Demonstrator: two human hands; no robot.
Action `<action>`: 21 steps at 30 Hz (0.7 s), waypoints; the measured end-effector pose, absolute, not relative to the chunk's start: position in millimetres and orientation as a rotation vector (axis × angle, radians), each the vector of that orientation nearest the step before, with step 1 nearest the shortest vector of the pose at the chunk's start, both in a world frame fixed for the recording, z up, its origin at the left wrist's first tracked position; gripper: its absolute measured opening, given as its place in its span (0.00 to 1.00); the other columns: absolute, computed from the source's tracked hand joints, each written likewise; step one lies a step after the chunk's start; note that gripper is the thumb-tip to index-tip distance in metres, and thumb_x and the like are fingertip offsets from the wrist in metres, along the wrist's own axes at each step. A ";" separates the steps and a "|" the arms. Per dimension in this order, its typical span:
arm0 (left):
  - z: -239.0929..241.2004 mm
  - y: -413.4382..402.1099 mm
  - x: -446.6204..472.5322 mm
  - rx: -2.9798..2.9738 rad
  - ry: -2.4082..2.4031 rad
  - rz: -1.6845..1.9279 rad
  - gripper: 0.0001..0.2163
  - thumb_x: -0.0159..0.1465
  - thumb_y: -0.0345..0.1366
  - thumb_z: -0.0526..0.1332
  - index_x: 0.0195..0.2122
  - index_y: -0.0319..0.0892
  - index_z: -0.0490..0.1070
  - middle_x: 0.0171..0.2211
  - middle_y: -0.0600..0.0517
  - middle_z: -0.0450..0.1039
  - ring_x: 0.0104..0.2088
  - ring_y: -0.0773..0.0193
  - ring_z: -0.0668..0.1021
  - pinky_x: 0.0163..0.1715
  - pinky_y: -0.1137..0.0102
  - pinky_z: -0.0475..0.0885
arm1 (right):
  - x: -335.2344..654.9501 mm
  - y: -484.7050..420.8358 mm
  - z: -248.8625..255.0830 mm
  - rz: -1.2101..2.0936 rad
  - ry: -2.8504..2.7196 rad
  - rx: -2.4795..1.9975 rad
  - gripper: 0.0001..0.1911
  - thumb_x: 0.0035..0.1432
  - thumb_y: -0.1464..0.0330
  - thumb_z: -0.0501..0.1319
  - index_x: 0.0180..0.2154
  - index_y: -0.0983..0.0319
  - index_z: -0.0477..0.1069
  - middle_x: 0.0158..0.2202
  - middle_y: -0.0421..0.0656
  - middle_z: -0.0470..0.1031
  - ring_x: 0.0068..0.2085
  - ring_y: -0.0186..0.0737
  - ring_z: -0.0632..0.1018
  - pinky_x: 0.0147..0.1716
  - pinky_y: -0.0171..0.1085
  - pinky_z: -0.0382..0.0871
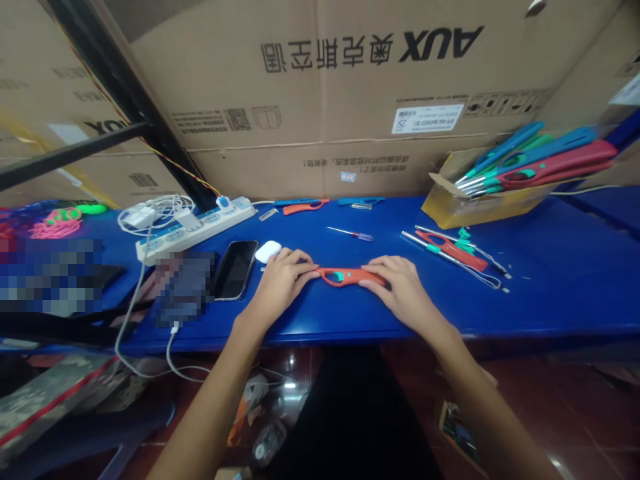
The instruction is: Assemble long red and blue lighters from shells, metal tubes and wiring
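An orange long-neck lighter [345, 276] with a teal trigger lies flat on the blue table [550, 293] in front of me. My left hand [283, 277] presses its fingers closed over the lighter's left end. My right hand [400, 283] covers the right end, fingers curled down on it. Both hands rest on the table top.
A black phone [235, 269] and a white earbud case [268, 251] lie left of my left hand. A white power strip [195, 230] with chargers sits behind them. A screwdriver [351, 233], an opened red lighter [453, 251] and a cardboard box [480, 200] of lighters lie to the right. Large cartons stand behind.
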State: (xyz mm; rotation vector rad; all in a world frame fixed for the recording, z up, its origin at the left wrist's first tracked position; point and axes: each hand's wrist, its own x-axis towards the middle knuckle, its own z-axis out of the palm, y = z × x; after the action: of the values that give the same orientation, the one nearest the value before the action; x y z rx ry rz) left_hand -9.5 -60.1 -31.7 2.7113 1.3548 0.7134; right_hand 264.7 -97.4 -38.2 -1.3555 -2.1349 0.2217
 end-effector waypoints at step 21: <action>-33.3 -77.0 1.7 2.898 1.445 0.787 0.13 0.74 0.36 0.52 0.46 0.42 0.77 0.46 0.46 0.78 0.46 0.53 0.75 0.54 0.53 0.62 | 248.2 -116.6 -45.0 -0.224 -2.210 -1.395 0.19 0.67 0.72 0.54 0.56 0.67 0.72 0.51 0.56 0.76 0.50 0.55 0.74 0.49 0.51 0.70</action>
State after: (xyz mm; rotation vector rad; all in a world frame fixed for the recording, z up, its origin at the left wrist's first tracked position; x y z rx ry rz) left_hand 1.7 -77.0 -33.3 2.8977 1.4445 0.7872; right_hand 248.2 -116.6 -45.0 -1.3955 -2.2096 -0.2238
